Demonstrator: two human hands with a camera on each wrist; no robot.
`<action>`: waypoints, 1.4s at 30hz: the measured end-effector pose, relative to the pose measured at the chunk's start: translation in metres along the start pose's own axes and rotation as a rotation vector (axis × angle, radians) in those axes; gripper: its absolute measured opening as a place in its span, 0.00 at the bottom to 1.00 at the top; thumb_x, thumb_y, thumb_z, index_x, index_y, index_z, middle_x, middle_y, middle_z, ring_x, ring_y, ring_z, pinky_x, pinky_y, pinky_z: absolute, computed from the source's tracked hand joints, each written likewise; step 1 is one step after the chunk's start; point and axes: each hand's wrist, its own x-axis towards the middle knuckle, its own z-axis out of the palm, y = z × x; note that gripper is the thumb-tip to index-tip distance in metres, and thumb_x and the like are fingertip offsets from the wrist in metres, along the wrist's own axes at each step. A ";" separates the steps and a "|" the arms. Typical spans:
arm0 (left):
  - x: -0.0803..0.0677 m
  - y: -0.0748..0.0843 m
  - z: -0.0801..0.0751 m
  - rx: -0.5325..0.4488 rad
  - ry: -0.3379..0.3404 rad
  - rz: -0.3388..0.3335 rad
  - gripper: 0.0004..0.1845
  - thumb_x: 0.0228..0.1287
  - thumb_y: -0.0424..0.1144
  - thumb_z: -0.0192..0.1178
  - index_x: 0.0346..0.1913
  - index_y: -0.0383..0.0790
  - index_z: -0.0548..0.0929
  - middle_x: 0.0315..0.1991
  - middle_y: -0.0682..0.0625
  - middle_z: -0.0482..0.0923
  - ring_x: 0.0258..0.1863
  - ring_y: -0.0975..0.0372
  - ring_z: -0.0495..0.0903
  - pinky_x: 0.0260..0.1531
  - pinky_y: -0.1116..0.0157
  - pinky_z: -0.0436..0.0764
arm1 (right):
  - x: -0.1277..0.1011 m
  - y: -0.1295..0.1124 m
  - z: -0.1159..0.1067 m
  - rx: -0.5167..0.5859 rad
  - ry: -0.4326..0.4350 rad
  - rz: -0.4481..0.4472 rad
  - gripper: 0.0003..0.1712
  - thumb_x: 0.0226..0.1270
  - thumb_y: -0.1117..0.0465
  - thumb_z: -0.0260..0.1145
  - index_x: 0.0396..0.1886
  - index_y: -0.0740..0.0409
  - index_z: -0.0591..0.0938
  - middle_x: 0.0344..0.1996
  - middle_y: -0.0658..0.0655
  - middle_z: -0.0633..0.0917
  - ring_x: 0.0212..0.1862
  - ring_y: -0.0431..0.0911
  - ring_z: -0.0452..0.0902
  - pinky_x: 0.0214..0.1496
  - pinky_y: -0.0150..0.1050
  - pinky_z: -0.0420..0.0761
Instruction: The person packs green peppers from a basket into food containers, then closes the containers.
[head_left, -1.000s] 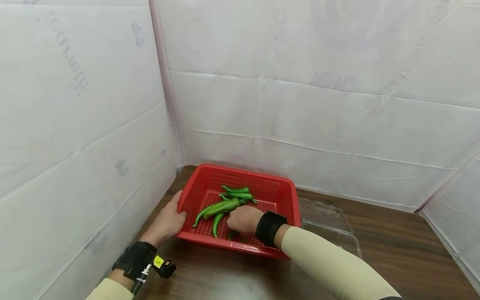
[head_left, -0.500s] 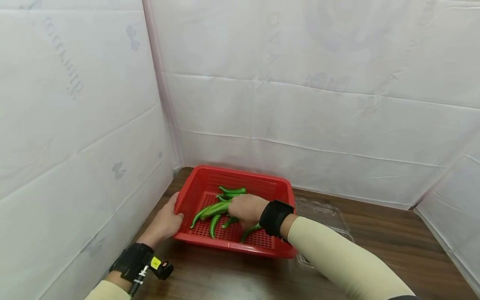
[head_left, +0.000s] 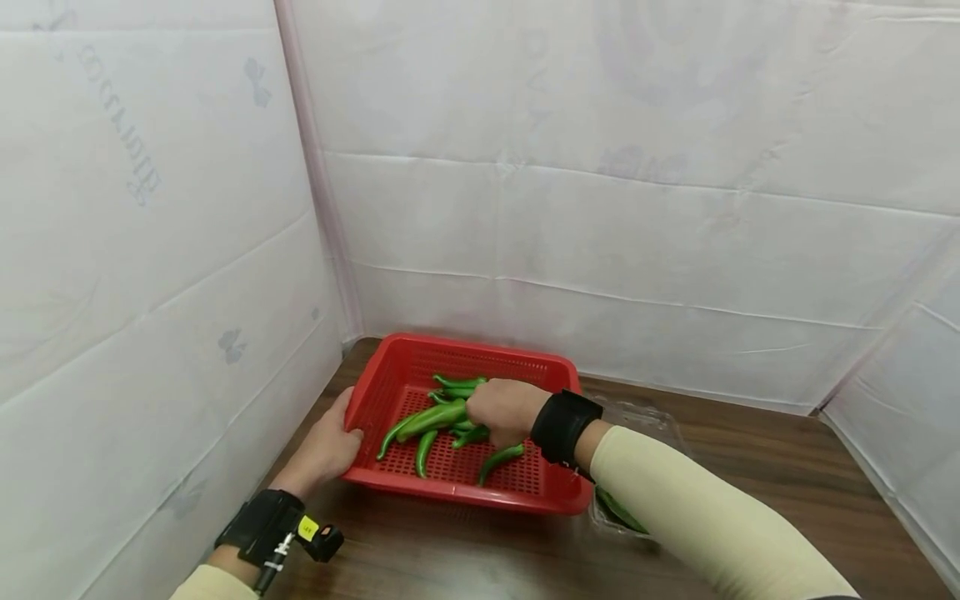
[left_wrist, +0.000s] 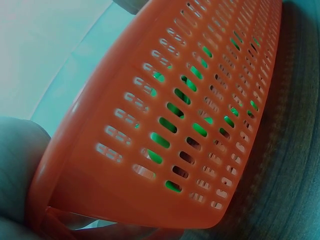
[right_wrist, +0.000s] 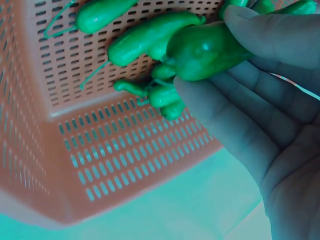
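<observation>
A red slotted basket stands on the wooden table and holds several green chilli peppers. My right hand is inside it and grips one long pepper by its thick end; the right wrist view shows the fingers and thumb curled round that pepper, with other peppers on the basket floor. My left hand holds the basket's left rim. In the left wrist view the basket wall fills the frame, with part of that hand at its corner.
A clear plastic clamshell box lies right of the basket, mostly behind my right forearm, with a green pepper in its near half. White padded walls close in the back and left. Bare wooden tabletop stretches to the right.
My right hand moved from the basket's near edge toward its middle and took hold of the long pepper. The left hand stayed on the rim.
</observation>
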 end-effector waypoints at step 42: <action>0.008 -0.006 0.001 0.008 0.009 0.018 0.38 0.75 0.29 0.46 0.84 0.39 0.47 0.69 0.31 0.71 0.56 0.46 0.80 0.51 0.50 0.83 | -0.050 0.033 -0.015 0.017 -0.051 0.098 0.30 0.60 0.74 0.64 0.13 0.43 0.59 0.18 0.44 0.51 0.25 0.39 0.45 0.29 0.35 0.53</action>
